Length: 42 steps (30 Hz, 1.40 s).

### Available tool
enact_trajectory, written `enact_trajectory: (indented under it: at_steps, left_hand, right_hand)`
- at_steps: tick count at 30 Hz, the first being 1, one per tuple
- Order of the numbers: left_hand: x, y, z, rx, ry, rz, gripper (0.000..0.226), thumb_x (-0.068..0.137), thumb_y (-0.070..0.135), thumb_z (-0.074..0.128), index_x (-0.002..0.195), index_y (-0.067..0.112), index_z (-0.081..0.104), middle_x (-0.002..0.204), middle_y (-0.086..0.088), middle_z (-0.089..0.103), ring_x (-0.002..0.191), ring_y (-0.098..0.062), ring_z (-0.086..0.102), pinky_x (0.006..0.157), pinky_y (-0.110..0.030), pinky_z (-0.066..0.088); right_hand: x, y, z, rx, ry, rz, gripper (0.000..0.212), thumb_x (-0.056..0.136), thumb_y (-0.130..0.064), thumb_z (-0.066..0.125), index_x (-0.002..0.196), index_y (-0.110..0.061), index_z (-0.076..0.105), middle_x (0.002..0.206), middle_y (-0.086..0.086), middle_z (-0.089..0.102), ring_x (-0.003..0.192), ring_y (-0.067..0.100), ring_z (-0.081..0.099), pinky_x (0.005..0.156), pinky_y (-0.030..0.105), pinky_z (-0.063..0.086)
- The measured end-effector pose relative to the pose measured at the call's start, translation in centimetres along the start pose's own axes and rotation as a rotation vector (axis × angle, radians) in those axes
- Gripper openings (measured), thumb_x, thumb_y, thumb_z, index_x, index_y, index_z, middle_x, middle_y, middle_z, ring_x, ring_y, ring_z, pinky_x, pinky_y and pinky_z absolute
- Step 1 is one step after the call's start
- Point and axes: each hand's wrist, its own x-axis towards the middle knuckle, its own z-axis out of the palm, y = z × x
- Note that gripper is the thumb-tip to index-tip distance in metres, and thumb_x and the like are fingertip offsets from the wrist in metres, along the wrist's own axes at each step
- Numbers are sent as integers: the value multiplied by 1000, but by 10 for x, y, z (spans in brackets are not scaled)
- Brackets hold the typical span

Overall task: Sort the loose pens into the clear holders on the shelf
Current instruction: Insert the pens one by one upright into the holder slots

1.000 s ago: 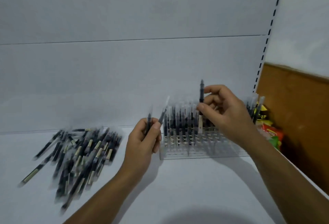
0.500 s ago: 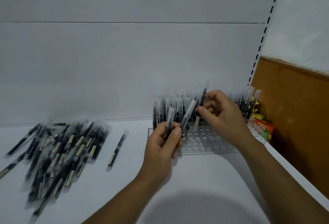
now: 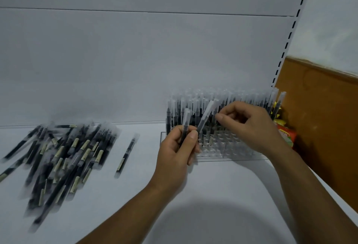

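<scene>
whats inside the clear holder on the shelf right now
Upright capped black pens fill the back rows of the clear holder; its front slots look empty. The right hand covers the middle rows, and the left hand, gripping two pens, hides the front-left corner.

White shelf (image 3: pixel 222 181): loose pen pile (image 3: pixel 64 156) left, single pen (image 3: pixel 126 154) beside, clear holder (image 3: pixel 228 149) right.

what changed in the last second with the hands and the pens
The right hand lowered the pen it held upright into the holder and seems to have let go. Its curled fingers now sit near the two pens in the left hand. That hand moved right, up to the holder, still gripping both. The pile stayed on the shelf.
</scene>
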Motion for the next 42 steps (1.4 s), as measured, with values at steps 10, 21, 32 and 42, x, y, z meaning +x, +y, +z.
enact_trajectory:
  at_steps: [10,21,32,42]
  left_hand:
    - [1,0,2,54,-3,16,27,90,29,53,96,3,59,60,4,52,51,-8,42,47,-16,38]
    - [2,-8,0,17,31,-76,37,91,44,44,91,15,69,66,-7,59,47,-12,44,48,-17,40]
    - [0,-5,2,86,4,-65,42,92,42,42,96,8,66,64,-8,57,48,-12,41,50,-17,38]
    - [-2,-7,1,108,-55,-47,37,95,43,44,94,15,67,64,-7,57,50,-11,42,52,-17,39]
  right_hand:
    - [-7,-17,14,384,-283,-79,24,83,-33,66,97,-15,74,85,3,63,67,11,55,59,20,44]
    - [6,3,-6,303,362,-7,10,96,-23,59,87,-23,61,68,2,63,58,16,55,53,30,47]
    - [6,12,3,-6,302,-101,9,92,-30,63,92,-21,61,72,7,64,65,28,58,59,43,52]
    - [3,16,2,-341,-2,81,22,85,-51,62,83,-30,67,71,-13,63,66,4,58,62,31,52]
